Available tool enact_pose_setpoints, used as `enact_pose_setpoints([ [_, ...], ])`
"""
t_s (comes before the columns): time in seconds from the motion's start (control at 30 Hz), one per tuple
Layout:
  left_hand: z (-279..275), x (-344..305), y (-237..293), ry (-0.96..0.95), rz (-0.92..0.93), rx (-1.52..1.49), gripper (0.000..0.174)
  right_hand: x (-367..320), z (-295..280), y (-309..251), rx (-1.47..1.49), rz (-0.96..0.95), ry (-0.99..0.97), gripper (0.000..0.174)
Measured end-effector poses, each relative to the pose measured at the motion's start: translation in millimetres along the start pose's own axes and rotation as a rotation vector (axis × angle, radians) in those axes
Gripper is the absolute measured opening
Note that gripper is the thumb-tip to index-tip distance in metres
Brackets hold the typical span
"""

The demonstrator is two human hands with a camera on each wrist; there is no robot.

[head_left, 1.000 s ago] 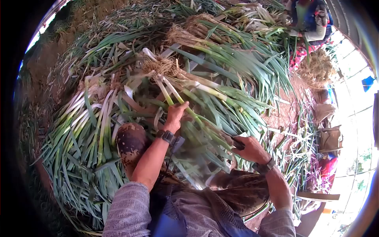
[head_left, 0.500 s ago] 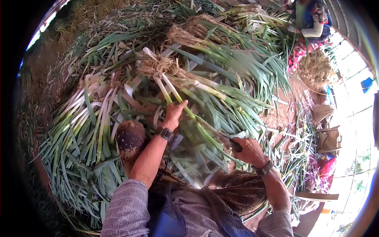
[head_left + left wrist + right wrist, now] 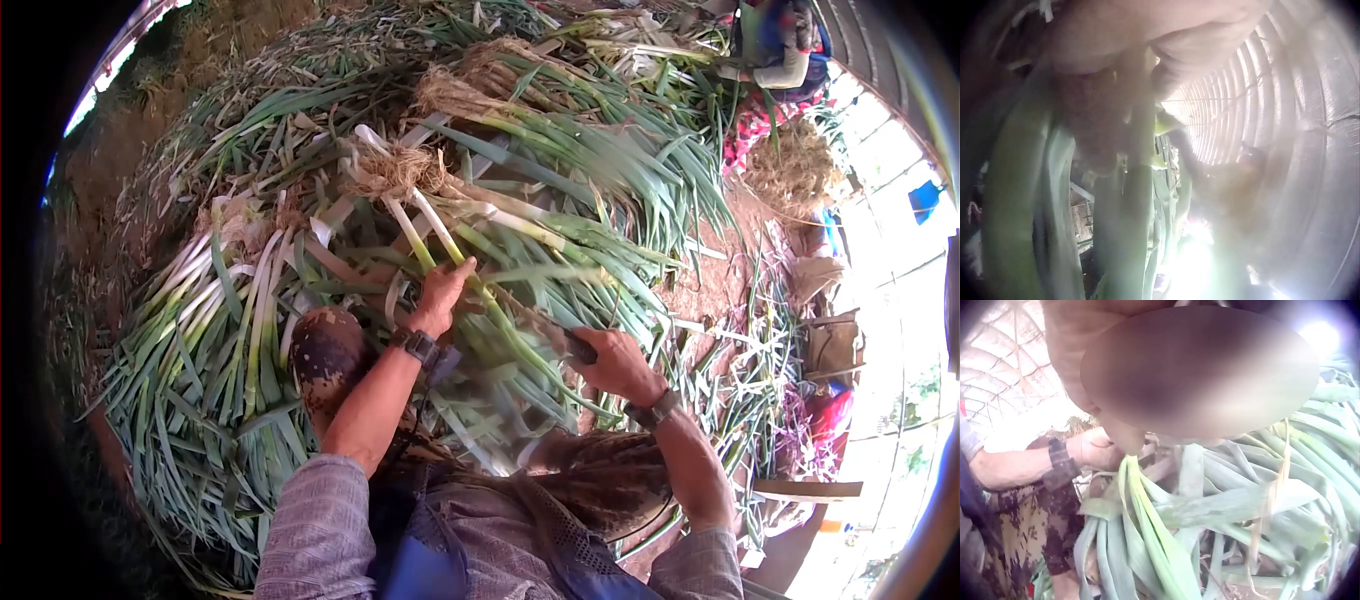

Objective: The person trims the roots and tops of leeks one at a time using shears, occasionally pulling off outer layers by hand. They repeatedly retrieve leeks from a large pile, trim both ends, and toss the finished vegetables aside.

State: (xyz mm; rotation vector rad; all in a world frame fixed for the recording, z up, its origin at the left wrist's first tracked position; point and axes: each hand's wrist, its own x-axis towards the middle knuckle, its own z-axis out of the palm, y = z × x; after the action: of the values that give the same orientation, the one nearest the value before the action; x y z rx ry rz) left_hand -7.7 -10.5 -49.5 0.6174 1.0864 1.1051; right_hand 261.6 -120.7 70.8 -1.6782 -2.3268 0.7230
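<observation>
In the head view my left hand (image 3: 440,297) grips a green onion stalk (image 3: 436,222) below its white part; its tangled roots (image 3: 400,168) point away from me. My right hand (image 3: 617,362) is curled round the dark handle of a knife (image 3: 579,346), whose blade lies along the leaves right of my left hand. In the left wrist view blurred fingers (image 3: 1094,119) close round green stalks (image 3: 1138,206). The right wrist view shows bright leaves (image 3: 1147,531) beneath my left hand (image 3: 1099,449); a blurred oval hides much of that view.
Bundles of long onions lie at the left (image 3: 215,370) and beyond my hands (image 3: 600,150). Another person (image 3: 785,50) is at the top right, near a heap of roots (image 3: 795,170). Loose leaves (image 3: 720,400) litter the ground at the right. My knee (image 3: 328,355) is beside my left forearm.
My right hand with the knife has moved slightly left and up, toward my left hand. My left hand keeps its grip, almost in the same place. The other person's arms have shifted.
</observation>
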Motion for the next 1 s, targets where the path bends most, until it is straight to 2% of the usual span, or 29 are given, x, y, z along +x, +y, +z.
enact_pose_setpoints([
  [0.03,2.4,-3.7,0.9,-0.007,-0.057,-0.04,0.025,2.8,-2.5,-4.9,0.078,0.006,0.012,0.033],
  [0.07,-0.6,0.8,-6.2,-0.023,-0.024,-0.058,0.026,4.3,-10.4,-16.3,0.149,0.098,-0.06,0.035],
  [0.1,-6.2,10.2,-18.5,-0.019,-0.023,-0.06,0.026,4.5,-10.3,-18.7,0.148,0.095,-0.065,0.035],
  [0.17,-8.9,16.0,-21.5,-0.039,0.033,-0.106,0.029,4.7,-8.8,-22.2,0.117,-0.065,-0.019,0.03],
  [0.2,-11.0,17.7,-23.7,-0.029,-0.058,-0.198,0.024,3.4,-6.2,-22.3,0.115,-0.071,-0.021,0.03],
  [0.3,-14.2,18.6,-20.2,-0.021,-0.043,-0.251,0.021,-4.9,-1.8,-17.8,0.06,-0.152,0.014,0.03],
  [0.37,-20.7,27.4,-30.1,-0.03,-0.033,-0.261,0.023,-11.1,-12.6,-10.1,-0.013,-0.009,-0.031,0.034],
  [0.47,-21.3,24.4,-23.4,-0.04,-0.003,-0.282,0.027,-18.0,-8.2,-3.9,-0.029,-0.024,-0.007,0.031],
  [0.53,-19.5,13.4,-16.6,-0.134,-0.081,-0.255,0.039,-20.2,-1.8,-2.6,-0.022,-0.082,0.016,0.029],
  [0.57,-18.7,11.6,-18.0,-0.138,-0.086,-0.252,0.039,-19.3,2.5,-0.3,-0.021,-0.076,0.017,0.029],
  [0.67,-18.9,8.9,-17.9,-0.269,-0.092,-0.445,0.06,-9.0,3.7,-0.7,-0.038,-0.02,-0.001,0.028],
  [0.77,-13.6,4.8,-17.5,-0.229,-0.077,-0.536,0.06,2.6,3.9,0.1,-0.019,-0.021,0.028,0.029],
  [0.8,-16.9,-0.1,-16.9,-0.337,-0.101,-0.543,0.059,4.5,2.5,-1.0,0.004,-0.028,0.009,0.03],
  [0.9,-16.7,-1.9,-21.1,-0.309,-0.097,-0.537,0.058,12.7,3.9,-3.6,-0.066,-0.042,-0.014,0.031],
  [0.93,-15.1,-4.6,-20.8,-0.267,-0.103,-0.543,0.057,17.4,-2.8,-13.1,-0.033,0.071,-0.075,0.032],
  [1.0,-3.5,-20.7,-10.9,-0.268,-0.092,-0.562,0.057,21.4,-2.4,-16.5,-0.022,0.025,-0.062,0.032],
])
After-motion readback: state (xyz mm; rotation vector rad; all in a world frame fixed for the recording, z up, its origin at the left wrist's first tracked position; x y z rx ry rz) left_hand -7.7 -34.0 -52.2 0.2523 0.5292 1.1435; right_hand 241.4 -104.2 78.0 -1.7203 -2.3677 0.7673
